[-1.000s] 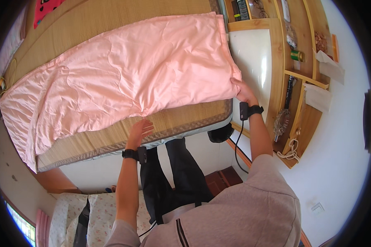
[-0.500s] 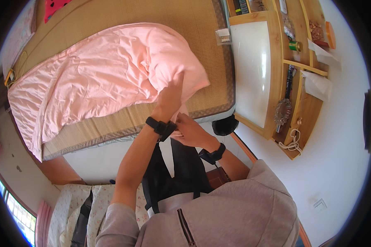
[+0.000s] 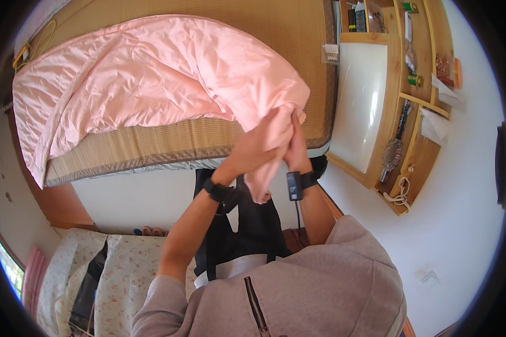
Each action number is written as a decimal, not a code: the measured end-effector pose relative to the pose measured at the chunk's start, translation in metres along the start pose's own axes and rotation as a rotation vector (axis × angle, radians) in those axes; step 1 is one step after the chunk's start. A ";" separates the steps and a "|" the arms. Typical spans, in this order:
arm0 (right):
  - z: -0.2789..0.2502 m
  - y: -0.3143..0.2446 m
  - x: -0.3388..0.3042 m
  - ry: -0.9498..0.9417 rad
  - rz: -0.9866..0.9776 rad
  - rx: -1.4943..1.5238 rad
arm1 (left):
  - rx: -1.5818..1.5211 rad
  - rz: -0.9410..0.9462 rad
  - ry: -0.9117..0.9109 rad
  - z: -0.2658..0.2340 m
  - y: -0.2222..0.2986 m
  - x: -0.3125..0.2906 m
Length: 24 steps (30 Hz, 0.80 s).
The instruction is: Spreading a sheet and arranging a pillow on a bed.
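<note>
Quilt corner gathered, both hands.
Left hand (image 3: 258,147) and right hand (image 3: 296,149), previously apart, met; fingers clenched the pink quilt (image 3: 152,84) above the bed (image 3: 152,147).

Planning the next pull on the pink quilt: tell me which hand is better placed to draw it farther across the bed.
Left, probably. The left hand wraps the bunched corner of the pink quilt; the right hand only presses alongside.

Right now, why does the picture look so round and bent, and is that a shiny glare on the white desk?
Head view: the fisheye lens bows the bed's straight edge and leaves a black rim around the frame; daylight makes a bright glare streak on the white desk top; the pink quilt is evenly lit, and the left hand and right hand gripping it look sharp, not blurred.
</note>
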State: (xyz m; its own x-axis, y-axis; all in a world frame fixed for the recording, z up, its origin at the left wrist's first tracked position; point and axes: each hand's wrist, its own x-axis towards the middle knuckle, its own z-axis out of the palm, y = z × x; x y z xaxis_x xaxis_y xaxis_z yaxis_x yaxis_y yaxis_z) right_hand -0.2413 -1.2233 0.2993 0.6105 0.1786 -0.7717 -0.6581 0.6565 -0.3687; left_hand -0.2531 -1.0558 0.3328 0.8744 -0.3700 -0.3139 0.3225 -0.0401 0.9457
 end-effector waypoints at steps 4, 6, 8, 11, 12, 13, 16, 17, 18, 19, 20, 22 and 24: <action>0.009 -0.066 -0.050 0.054 -0.521 -0.648 | -0.210 0.138 -0.011 0.030 0.041 -0.017; 0.018 -0.151 -0.056 0.027 -0.458 -0.581 | -0.543 0.023 0.082 0.048 0.049 -0.034; 0.150 -0.153 -0.119 0.044 -0.794 -0.783 | -0.620 -0.137 0.228 0.063 0.038 -0.058; 0.219 -0.177 -0.165 -0.081 -0.862 -0.915 | -0.894 -0.495 0.229 0.070 0.054 -0.080; 0.244 -0.182 -0.185 -0.094 -0.771 -0.860 | -1.104 -0.544 0.156 0.065 0.063 -0.083; 0.265 -0.188 -0.200 -0.130 -0.713 -0.791 | -1.298 -0.571 0.130 0.062 0.072 -0.083; 0.318 -0.194 -0.245 -0.180 -0.490 -0.754 | -1.447 -0.347 0.122 0.065 0.098 -0.075; 0.337 -0.191 -0.262 -0.162 -0.415 -0.740 | -1.475 -0.248 0.171 0.067 0.117 -0.068; 0.354 -0.187 -0.275 -0.155 -0.336 -0.725 | -1.498 -0.140 0.228 0.064 0.132 -0.061; 0.367 -0.185 -0.284 -0.178 -0.347 -0.736 | -1.496 -0.110 0.229 0.060 0.147 -0.055; 0.380 -0.183 -0.289 -0.276 -0.473 -0.819 | -1.589 0.043 0.221 0.056 0.153 -0.048; 0.396 -0.200 -0.288 -0.331 -0.581 -1.006 | -1.683 0.221 0.210 0.052 0.164 -0.054; 0.400 -0.232 -0.274 -0.364 -0.809 -1.359 | -1.700 0.112 0.181 0.053 0.166 -0.073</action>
State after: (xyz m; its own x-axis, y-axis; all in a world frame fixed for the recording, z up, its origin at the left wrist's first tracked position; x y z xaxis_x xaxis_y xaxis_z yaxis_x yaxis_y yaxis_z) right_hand -0.0798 -1.1316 0.8038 0.9084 0.4113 -0.0752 0.1069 -0.4023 -0.9093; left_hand -0.2823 -1.0846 0.5173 0.9061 -0.1951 -0.3754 0.1500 0.9778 -0.1460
